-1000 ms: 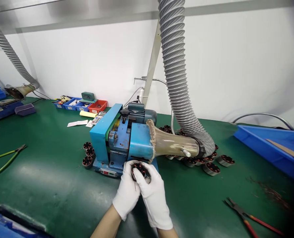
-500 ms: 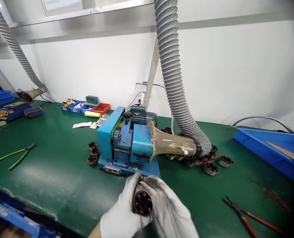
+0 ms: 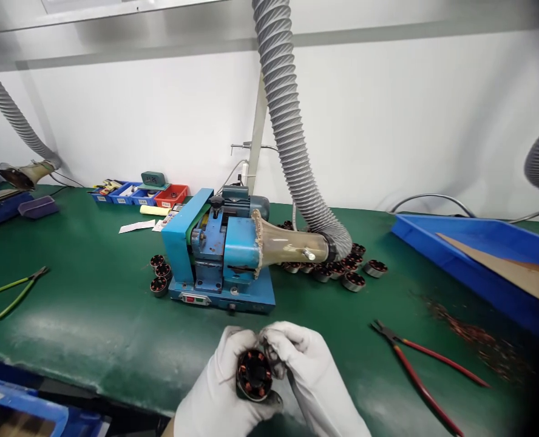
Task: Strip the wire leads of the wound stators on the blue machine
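Observation:
In a white glove, my left hand point(image 3: 221, 382) is wrapped round a motor stator point(image 3: 254, 374), a round black part with copper windings facing up. My right hand point(image 3: 308, 358), gloved too, has its fingers bent together at the stator's right edge; their darkened tips hide what they pinch. Just beyond both hands stands a blue belt grinding machine point(image 3: 196, 243) with red and green buttons on its base. Three stators point(image 3: 160, 270) sit at its left side, and several more stators point(image 3: 353, 280) cluster to its right.
A grey exhaust hose point(image 3: 283, 109) comes down to the machine's clear funnel point(image 3: 292, 247). Red-handled pliers point(image 3: 415, 364) lie right, near copper wire scraps point(image 3: 474, 334) and a blue tray point(image 3: 488, 267). Green-handled pliers point(image 3: 17, 291) lie left. Small parts bins point(image 3: 139, 194) stand behind.
The view has shifted rightward. My right hand has moved from cupping the stator to pinching at its right edge, while my left hand keeps its hold.

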Available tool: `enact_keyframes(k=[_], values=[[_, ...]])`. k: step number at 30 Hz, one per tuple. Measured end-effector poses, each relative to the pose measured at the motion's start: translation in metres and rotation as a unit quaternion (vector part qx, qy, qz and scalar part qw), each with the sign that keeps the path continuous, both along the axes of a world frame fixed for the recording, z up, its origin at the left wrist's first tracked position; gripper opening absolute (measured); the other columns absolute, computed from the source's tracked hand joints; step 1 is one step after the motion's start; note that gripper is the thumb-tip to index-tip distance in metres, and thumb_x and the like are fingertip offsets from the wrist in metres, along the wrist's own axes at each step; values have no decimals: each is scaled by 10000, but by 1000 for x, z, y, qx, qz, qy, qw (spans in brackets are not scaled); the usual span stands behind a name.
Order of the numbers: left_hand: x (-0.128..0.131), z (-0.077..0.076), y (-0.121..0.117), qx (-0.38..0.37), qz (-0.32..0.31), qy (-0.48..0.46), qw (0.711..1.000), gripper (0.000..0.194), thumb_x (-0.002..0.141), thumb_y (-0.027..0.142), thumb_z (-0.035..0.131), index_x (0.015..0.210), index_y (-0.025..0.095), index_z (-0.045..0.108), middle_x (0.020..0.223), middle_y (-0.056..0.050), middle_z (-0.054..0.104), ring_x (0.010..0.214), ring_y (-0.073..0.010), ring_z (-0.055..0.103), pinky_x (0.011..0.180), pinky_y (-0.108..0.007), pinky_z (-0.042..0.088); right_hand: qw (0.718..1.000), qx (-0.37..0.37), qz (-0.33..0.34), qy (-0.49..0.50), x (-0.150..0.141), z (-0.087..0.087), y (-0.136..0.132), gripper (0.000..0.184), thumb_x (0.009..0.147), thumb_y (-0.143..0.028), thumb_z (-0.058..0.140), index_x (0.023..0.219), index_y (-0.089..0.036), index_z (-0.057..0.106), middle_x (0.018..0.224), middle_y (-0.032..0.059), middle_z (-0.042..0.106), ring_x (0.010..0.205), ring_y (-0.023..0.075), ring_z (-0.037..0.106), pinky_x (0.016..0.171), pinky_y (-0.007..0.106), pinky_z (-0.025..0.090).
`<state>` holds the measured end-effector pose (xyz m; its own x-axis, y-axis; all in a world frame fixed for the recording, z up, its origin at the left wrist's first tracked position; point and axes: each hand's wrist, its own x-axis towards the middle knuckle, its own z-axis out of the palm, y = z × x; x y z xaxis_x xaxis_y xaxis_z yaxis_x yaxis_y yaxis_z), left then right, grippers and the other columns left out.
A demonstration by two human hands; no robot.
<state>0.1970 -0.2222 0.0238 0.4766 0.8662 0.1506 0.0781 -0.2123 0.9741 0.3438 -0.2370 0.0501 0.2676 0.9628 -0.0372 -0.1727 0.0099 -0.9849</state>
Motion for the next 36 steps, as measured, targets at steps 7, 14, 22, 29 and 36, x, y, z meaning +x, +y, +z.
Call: enact_keyframes(k=[7, 14, 22, 29, 36], values=[[6, -3, 9, 96, 56, -13, 994, 516, 630, 50, 603, 1096, 245, 498, 1139, -67, 477, 1094, -236, 489, 930, -354, 419, 924, 211, -231, -220, -1, -12, -5, 119, 771, -271, 607, 870, -231, 660, 836, 53, 666, 750, 206, 608, 683, 349, 495], [32, -26, 39, 145, 175, -58, 972, 296, 817, 155, 437, 1102, 218, 487, 1077, -93, 531, 1023, -226, 536, 901, -388, 441, 889, 127, -133, -419, -26, -42, 30, 306, 790, -394, 555, 1003, -178, 602, 1031, 135, 649, 942, 287, 604, 814, 456, 490], [58, -41, 74, 86, 214, -55, 971, 242, 821, 170, 462, 1058, 209, 497, 1077, -80, 548, 997, -195, 541, 903, -352, 421, 927, 45, -86, -363, -16, -42, 73, 280, 861, -351, 412, 986, -178, 593, 1002, 98, 652, 898, 221, 616, 811, 347, 488], [65, -31, 88, 67, 212, -17, 975, 229, 787, 171, 523, 1014, 198, 516, 996, -73, 543, 940, -204, 549, 862, -357, 432, 937, 32, -101, -332, -10, -40, 83, 301, 872, -349, 385, 931, -197, 639, 964, 81, 680, 864, 219, 630, 791, 325, 489], [54, -34, 73, 82, 194, -4, 978, 286, 776, 168, 527, 1057, 203, 486, 1031, -75, 522, 971, -207, 549, 864, -364, 441, 933, 66, -114, -335, -14, -46, 68, 262, 868, -305, 398, 921, -189, 627, 936, 77, 681, 827, 203, 641, 734, 294, 508]])
